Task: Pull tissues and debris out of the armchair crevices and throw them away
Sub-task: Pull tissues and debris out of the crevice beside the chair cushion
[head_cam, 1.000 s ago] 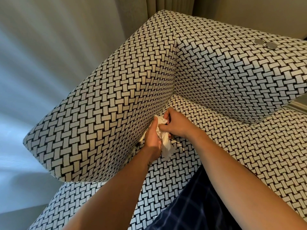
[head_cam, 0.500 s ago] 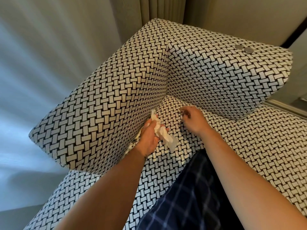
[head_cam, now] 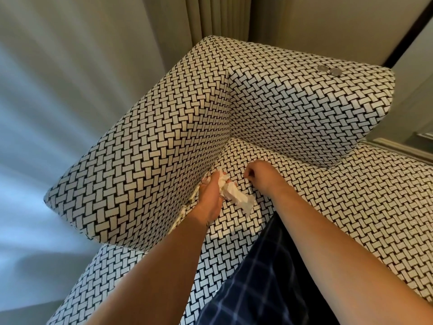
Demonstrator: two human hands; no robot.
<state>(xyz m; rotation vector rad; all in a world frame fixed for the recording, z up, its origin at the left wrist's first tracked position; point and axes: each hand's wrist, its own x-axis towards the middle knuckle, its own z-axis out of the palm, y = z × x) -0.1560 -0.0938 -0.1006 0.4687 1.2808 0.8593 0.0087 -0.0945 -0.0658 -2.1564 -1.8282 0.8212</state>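
The armchair [head_cam: 152, 146] is covered in a black-and-white woven pattern. My left hand [head_cam: 210, 195] grips a crumpled white tissue [head_cam: 236, 198] at the crevice between the left armrest and the seat [head_cam: 328, 207]. More white tissue scraps [head_cam: 185, 208] poke out of that crevice just behind my wrist. My right hand [head_cam: 260, 174] rests on the seat to the right of the tissue, near the back corner. Its fingers are curled with the tips down on the fabric. Whether anything is between them is hidden.
Two small round grey discs [head_cam: 328, 70] lie on top of the backrest. My leg in dark blue checked trousers [head_cam: 257, 277] rests on the seat front. A curtain [head_cam: 210, 15] hangs behind the chair, and a pale wall [head_cam: 58, 90] is at the left.
My right hand let go of the tissue and moved right onto the seat. My left hand kept the tissue and stayed at the crevice.
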